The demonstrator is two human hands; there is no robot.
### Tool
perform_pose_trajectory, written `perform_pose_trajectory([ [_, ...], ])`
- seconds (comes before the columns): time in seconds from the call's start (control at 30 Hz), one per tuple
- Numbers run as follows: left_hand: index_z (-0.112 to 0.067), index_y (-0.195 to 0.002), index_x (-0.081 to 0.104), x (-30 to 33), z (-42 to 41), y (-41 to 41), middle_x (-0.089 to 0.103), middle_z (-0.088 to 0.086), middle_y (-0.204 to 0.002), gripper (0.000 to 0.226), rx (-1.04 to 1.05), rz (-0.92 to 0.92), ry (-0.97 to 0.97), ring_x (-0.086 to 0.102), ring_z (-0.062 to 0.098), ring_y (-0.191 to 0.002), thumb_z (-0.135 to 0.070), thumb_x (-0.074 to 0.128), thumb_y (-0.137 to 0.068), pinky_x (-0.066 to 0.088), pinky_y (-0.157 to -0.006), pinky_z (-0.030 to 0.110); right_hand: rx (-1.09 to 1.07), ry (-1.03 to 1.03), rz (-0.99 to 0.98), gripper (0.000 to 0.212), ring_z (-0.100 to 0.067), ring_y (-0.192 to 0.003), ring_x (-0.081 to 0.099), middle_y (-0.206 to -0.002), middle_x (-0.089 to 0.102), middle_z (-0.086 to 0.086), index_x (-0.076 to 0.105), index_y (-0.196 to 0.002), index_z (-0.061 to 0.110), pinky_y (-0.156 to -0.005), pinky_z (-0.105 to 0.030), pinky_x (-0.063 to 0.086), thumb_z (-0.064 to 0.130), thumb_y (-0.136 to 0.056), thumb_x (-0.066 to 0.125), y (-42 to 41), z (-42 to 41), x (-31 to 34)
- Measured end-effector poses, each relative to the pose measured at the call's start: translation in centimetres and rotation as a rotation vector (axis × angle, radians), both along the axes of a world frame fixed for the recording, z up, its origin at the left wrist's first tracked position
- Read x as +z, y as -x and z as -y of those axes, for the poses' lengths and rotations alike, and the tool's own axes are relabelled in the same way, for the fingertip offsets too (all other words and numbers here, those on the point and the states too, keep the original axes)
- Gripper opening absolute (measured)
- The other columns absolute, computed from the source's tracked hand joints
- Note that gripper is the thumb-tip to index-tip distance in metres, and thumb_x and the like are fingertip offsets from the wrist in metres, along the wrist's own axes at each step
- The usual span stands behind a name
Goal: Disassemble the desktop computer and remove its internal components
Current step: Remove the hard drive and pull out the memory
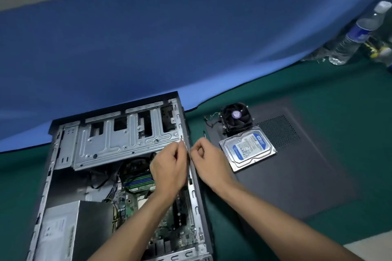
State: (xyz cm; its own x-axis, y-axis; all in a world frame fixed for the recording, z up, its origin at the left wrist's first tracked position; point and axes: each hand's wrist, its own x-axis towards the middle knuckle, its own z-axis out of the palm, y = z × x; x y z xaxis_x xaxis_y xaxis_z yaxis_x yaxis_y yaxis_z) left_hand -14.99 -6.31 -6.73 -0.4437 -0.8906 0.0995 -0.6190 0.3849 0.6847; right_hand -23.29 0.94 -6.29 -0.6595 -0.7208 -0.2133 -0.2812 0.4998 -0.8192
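**A:** So what's on the bench, going left to right?

**B:** Far left is the desktop case (118, 176), lying on its side with the side panel off, sitting on a green surface (339, 91). Near its lower left corner you can see the power supply (70, 229), a grey box with a label. Above that is the bare metal drive cage (127, 137) spanning the top end of the case. Under the cage there's the motherboard (135, 201), with green and blue RAM sticks (139, 181) and a bundle of cables beside them.

**A:** And the hands?

**B:** Both are up at the right rail of the case, right by the corner of the drive cage. The left hand (169, 167) is inside the case with fingers curled, pinching something small and thin at the rail. Can't tell what it is, too blurry. The right hand (206, 162) is just outside the rail, fingers curled in as well, tips right at the same spot. The two nearly touch.

**A:** Anything already out?

**B:** Yep. Right of the case lies the dark side panel (297, 176), flat on the surface. On it sit a CPU cooler fan (236, 117) and, just in front of it, a hard drive (248, 148) with a blue and white label. Far right, at the back, there's a plastic water bottle (358, 34).
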Motion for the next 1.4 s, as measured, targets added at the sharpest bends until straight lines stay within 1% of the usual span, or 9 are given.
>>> perform_pose_trajectory([
  [0.1,-0.024,-0.051,0.028,-0.5,1.0,-3.7,0.029,-0.008,-0.043,0.049,0.004,0.026,-0.032,0.027,0.005,-0.043,-0.03,0.046,-0.096,0.023,-0.045,0.028,0.093,0.063,-0.274,0.007,-0.008,-0.075,0.046,-0.072,0.047,0.014,0.051,-0.081,0.025,-0.061,-0.027,0.035,0.028,-0.087,0.053,-1.5,1.0,1.0],
  [0.23,-0.027,-0.058,0.033,-1.3,1.9,-5.9,0.039,-0.009,-0.055,0.04,0.054,0.073,-0.036,0.034,0.003,-0.05,-0.022,0.051,-0.093,0.021,-0.048,0.022,0.265,0.077,-0.617,0.01,-0.016,-0.08,0.053,-0.08,0.062,0.003,0.064,-0.08,0.014,-0.06,-0.03,0.045,0.023,-0.084,0.06,-3.1,2.2,1.5],
  [0.37,-0.02,-0.097,0.056,-2.5,2.5,-6.9,0.053,-0.007,-0.094,0.009,-0.008,0.265,-0.085,0.046,0.009,-0.086,-0.017,0.058,-0.089,0.042,-0.073,0.025,0.463,-0.023,-0.89,0.011,-0.02,-0.078,0.057,-0.077,0.067,0.0,0.071,-0.079,0.011,-0.067,-0.032,0.052,0.021,-0.08,0.066,-2.3,2.2,1.4],
  [0.5,-0.015,-0.13,0.047,-4.7,2.4,-8.3,0.055,-0.001,-0.119,0.043,-0.166,0.534,-0.064,0.047,0.013,-0.108,-0.008,0.054,-0.089,0.038,-0.095,0.026,0.604,-0.072,-0.938,0.009,-0.019,-0.078,0.06,-0.076,0.066,0.0,0.071,-0.078,0.012,-0.071,-0.03,0.052,0.021,-0.078,0.069,-2.7,2.5,1.3],
  [0.57,-0.015,-0.13,0.046,-5.2,2.3,-8.5,0.053,0.0,-0.123,0.043,-0.2,0.573,-0.05,0.046,0.015,-0.112,-0.009,0.053,-0.088,0.036,-0.098,0.027,0.691,-0.119,-0.967,0.007,-0.019,-0.079,0.061,-0.077,0.066,0.0,0.07,-0.079,0.013,-0.071,-0.028,0.05,0.02,-0.077,0.069,-3.2,3.2,1.4],
  [0.7,-0.016,-0.131,0.045,-5.7,2.7,-8.5,0.055,0.002,-0.122,0.046,-0.229,0.542,-0.019,0.046,0.019,-0.112,-0.009,0.052,-0.086,0.036,-0.098,0.031,0.939,-0.435,-0.843,0.021,-0.026,-0.098,0.06,-0.105,0.061,-0.005,0.061,-0.106,0.01,-0.071,-0.035,0.044,0.017,-0.093,0.046,-4.5,5.3,1.1],
  [0.97,-0.018,-0.134,0.047,-6.3,3.1,-9.7,0.051,0.004,-0.123,0.045,-0.25,0.515,-0.089,0.042,0.02,-0.112,-0.013,0.05,-0.089,0.034,-0.098,0.032,0.914,-0.858,-0.852,0.023,-0.027,-0.098,0.064,-0.11,0.065,-0.007,0.061,-0.111,0.007,-0.064,-0.03,0.042,0.008,-0.093,0.046,-5.8,8.6,-1.9],
  [1.1,-0.012,-0.127,0.047,-6.3,2.9,-9.5,0.049,0.006,-0.122,0.04,-0.253,0.544,-0.074,0.042,0.022,-0.113,-0.012,0.049,-0.088,0.034,-0.097,0.033,0.829,-0.863,-0.772,0.025,-0.026,-0.094,0.066,-0.106,0.067,-0.007,0.06,-0.11,0.007,-0.061,-0.03,0.043,0.001,-0.089,0.049,-6.2,8.8,-3.3],
  [1.4,-0.009,-0.125,0.049,-6.6,2.7,-9.2,0.045,0.008,-0.124,0.036,-0.252,0.588,-0.092,0.04,0.023,-0.116,-0.022,0.047,-0.092,0.032,-0.1,0.036,0.9,-0.819,-0.932,0.033,-0.022,-0.097,0.065,-0.107,0.066,-0.003,0.059,-0.111,0.012,-0.057,-0.028,0.042,-0.007,-0.085,0.05,-6.6,9.2,-5.1],
])
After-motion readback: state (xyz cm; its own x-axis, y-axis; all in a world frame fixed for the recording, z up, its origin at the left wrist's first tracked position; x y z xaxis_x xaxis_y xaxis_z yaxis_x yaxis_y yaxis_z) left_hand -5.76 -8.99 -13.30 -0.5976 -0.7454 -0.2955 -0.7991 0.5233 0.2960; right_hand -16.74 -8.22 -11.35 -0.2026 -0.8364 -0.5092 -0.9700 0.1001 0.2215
